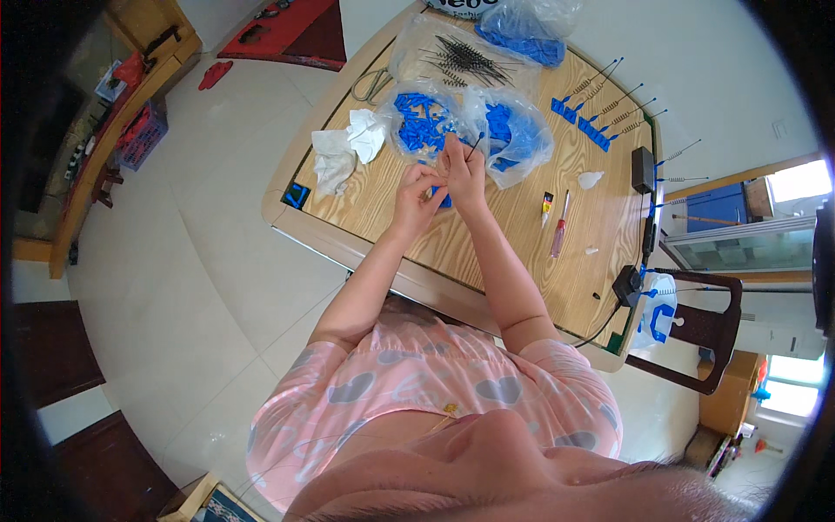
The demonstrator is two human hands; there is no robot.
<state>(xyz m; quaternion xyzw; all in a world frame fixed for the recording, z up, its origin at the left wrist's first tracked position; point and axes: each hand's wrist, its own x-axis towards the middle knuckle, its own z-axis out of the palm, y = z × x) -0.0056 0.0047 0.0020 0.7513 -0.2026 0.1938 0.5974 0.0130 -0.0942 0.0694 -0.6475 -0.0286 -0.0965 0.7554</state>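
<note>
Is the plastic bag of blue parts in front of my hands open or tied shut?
Open. The bag lies spread on the table, its mouth gaping toward the hands, blue parts exposed inside.

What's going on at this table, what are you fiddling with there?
A person sits at a wooden table, both hands raised close together over it. The right hand pinches a thin black wire-like rod, and the left hand holds a small blue plastic piece against it. Just behind the hands lie open clear bags of blue plastic pieces. More rods with blue ends lie in a row to the right.
</note>
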